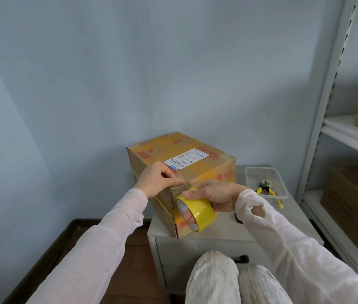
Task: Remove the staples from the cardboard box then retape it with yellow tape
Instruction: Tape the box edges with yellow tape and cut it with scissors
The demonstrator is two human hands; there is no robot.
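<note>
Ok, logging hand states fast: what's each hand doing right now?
Left hand: pinching the tape end against the cardboard box.
Right hand: gripping the yellow tape roll.

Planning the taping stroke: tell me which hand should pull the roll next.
Right. The right hand grips the roll, fingers through its core; the left hand is busy pinching the tape end at the box edge.

One camera sits on the person's head. It looks forward and down, from close by, at the cardboard box (187,172) on the small cabinet (173,251). The wall (173,73) fills the top of its wide view.
</note>
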